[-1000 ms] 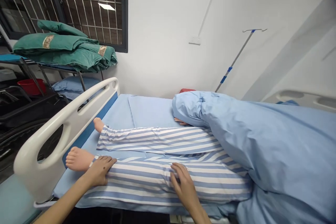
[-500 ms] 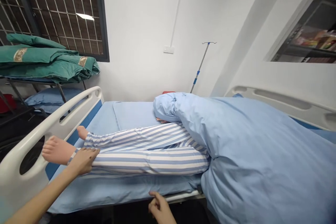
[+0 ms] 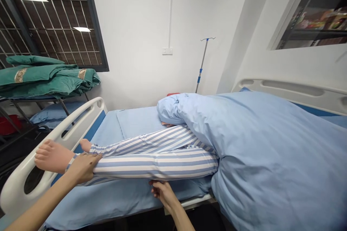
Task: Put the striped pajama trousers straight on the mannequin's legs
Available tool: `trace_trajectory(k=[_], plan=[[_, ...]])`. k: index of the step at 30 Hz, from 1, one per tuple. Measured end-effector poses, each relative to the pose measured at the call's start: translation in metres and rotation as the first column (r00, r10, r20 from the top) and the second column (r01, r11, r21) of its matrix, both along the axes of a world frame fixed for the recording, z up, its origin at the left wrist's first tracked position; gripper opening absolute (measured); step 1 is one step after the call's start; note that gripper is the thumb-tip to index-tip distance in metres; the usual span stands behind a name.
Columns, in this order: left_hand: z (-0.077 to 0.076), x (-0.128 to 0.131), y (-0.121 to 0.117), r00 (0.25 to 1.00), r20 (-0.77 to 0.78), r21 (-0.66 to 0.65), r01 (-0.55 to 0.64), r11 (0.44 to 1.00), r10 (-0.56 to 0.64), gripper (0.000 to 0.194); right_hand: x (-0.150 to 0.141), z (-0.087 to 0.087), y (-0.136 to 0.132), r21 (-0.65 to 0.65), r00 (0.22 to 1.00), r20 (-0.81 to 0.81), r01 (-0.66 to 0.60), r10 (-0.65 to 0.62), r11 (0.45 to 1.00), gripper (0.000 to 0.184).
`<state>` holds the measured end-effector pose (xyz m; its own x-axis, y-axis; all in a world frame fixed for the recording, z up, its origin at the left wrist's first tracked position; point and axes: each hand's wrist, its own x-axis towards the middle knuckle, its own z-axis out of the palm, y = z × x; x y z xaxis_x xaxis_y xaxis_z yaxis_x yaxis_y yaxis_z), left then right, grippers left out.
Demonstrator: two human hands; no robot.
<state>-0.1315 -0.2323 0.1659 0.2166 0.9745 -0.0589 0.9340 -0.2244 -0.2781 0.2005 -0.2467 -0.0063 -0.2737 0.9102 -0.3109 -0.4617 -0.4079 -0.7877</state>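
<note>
A figure in blue-and-white striped trousers (image 3: 151, 153) lies on a hospital bed (image 3: 127, 196), its upper body hidden under a light blue quilt (image 3: 260, 151). My left hand (image 3: 81, 166) is wrapped round the near ankle, just behind the bare foot (image 3: 51, 157), which is held up above the mattress. Beneath the near leg around the knee, my right hand (image 3: 162, 191) presses up against the trouser cloth with curled fingers. The far leg rests flat on the sheet, its foot (image 3: 85, 145) beside the footboard.
The white footboard (image 3: 54, 144) stands close behind the raised foot. A white side rail (image 3: 292, 92) runs along the far side. Folded green bedding (image 3: 46, 79) lies on a rack at the left. An IV pole (image 3: 202, 63) stands by the wall.
The near leg has risen off the mattress. My right hand left the top of the thigh, dropped below the bed edge, then came up under the leg. My left hand stayed on the ankle.
</note>
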Motion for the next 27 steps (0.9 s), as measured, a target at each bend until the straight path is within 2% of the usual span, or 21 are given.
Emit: trace_trajectory(k=[3, 6, 9, 12, 16, 19, 23, 27], plan=[[0.001, 0.000, 0.000, 0.999, 0.028, 0.008, -0.030, 1.000, 0.030, 0.044, 0.006, 0.017, -0.003, 0.054, 0.999, -0.039, 0.023, -0.021, 0.998, 0.027], [-0.008, 0.003, 0.002, 0.993, 0.095, 0.030, -0.072, 0.997, 0.069, 0.052, 0.020, 0.041, -0.006, 0.124, 0.999, -0.031, -0.006, 0.010, 0.992, 0.025], [-0.030, 0.010, 0.004, 0.974, 0.193, 0.025, -0.128, 0.992, 0.121, 0.060, 0.034, 0.064, -0.007, 0.191, 0.999, -0.008, -0.048, 0.051, 0.980, 0.024], [-0.060, 0.024, 0.003, 0.933, 0.299, -0.026, -0.202, 0.979, 0.200, 0.063, 0.044, 0.077, -0.006, 0.227, 0.999, 0.007, -0.038, 0.038, 0.973, 0.023], [-0.096, 0.056, -0.002, 0.850, 0.480, -0.062, -0.213, 0.975, 0.216, 0.050, 0.054, 0.087, -0.004, 0.282, 0.998, 0.044, -0.044, 0.033, 0.958, 0.029], [-0.113, 0.081, -0.005, 0.786, 0.578, -0.099, -0.199, 0.975, 0.219, 0.035, 0.062, 0.094, -0.003, 0.325, 0.993, 0.110, -0.076, 0.042, 0.943, 0.029], [-0.122, 0.095, -0.005, 0.751, 0.615, -0.099, -0.228, 0.969, 0.240, 0.031, 0.067, 0.097, -0.002, 0.354, 0.985, 0.161, -0.109, 0.054, 0.929, 0.028], [-0.120, 0.094, -0.005, 0.755, 0.618, -0.097, -0.204, 0.974, 0.219, 0.030, 0.067, 0.093, -0.002, 0.352, 0.985, 0.163, -0.104, 0.048, 0.930, 0.028]])
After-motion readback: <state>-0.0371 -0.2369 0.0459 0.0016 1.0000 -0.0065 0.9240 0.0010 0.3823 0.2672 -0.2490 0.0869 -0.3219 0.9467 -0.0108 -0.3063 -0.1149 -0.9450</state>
